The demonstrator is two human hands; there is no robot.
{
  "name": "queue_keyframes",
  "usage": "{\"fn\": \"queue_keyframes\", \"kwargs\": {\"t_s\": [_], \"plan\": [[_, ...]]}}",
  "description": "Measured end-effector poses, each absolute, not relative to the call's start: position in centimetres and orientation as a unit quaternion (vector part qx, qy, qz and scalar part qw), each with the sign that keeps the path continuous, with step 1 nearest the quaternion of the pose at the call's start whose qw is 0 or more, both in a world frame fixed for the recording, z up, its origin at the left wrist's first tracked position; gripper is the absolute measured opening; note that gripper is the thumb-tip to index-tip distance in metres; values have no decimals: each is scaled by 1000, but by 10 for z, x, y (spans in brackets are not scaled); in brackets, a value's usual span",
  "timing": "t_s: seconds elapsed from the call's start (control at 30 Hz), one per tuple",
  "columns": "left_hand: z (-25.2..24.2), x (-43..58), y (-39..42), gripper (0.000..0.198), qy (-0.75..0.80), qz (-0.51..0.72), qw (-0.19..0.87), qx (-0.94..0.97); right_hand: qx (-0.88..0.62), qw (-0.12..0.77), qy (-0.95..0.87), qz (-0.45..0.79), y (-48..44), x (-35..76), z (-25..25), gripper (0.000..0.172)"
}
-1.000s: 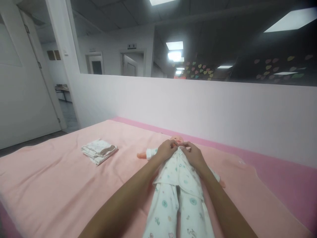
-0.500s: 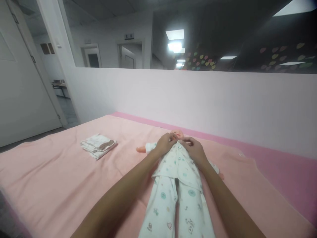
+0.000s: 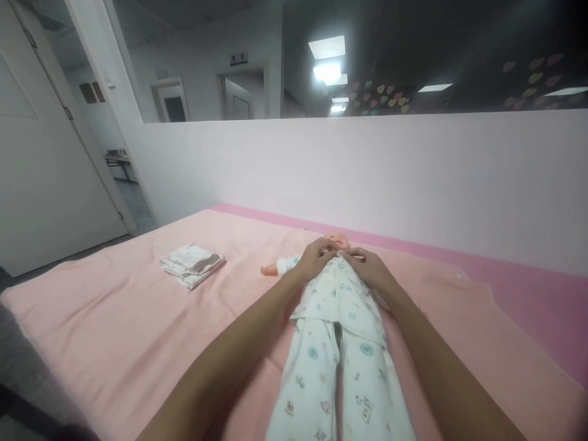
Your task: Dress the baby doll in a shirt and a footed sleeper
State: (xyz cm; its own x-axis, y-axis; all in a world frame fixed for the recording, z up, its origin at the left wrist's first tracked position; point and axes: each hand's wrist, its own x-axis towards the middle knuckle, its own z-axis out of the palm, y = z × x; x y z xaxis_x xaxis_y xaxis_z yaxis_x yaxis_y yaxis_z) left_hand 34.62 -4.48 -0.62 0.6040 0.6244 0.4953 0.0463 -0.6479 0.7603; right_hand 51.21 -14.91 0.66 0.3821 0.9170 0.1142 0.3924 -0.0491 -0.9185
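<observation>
A baby doll (image 3: 337, 239) lies on its back, its head toward the wall. It wears a white printed top (image 3: 339, 294) and matching trousers (image 3: 307, 373). My left hand (image 3: 316, 256) pinches the top's collar on the left side, fingers bent. From the right, my right hand (image 3: 367, 264) grips the collar close to the same spot, at the doll's neck. My fingertips hide the fastening there. One doll hand sticks out of its sleeve (image 3: 287, 264) on the left; the other arm is mostly behind my right forearm.
A folded printed cloth (image 3: 192, 264) rests at the left on the pink blanket (image 3: 138, 312). Behind the bed runs a white wall (image 3: 390, 177) with a dark window (image 3: 413, 55) above it. A door (image 3: 55, 171) stands at the far left.
The view has shifted slightly, so the doll and cloth sit a little higher and further right. Both hands remain at the collar, with small finger movements.
</observation>
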Motion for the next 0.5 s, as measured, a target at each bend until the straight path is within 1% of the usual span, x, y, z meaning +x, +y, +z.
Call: {"fn": "queue_keyframes", "kwargs": {"t_s": [0.1,0.23,0.4,0.5], "plan": [[-5,345,-44,20,198,384,369,823,-667,468,-497,299,-152,514,12,43],[-6,345,-43,20,192,378,358,832,-650,474,-488,337,-156,516,15,44],[-8,345,-42,19,180,396,356,827,-643,496,-487,323,-157,513,13,43],[-9,347,-44,18,179,397,358,826,-648,484,-489,328,-157,513,14,42]]}}
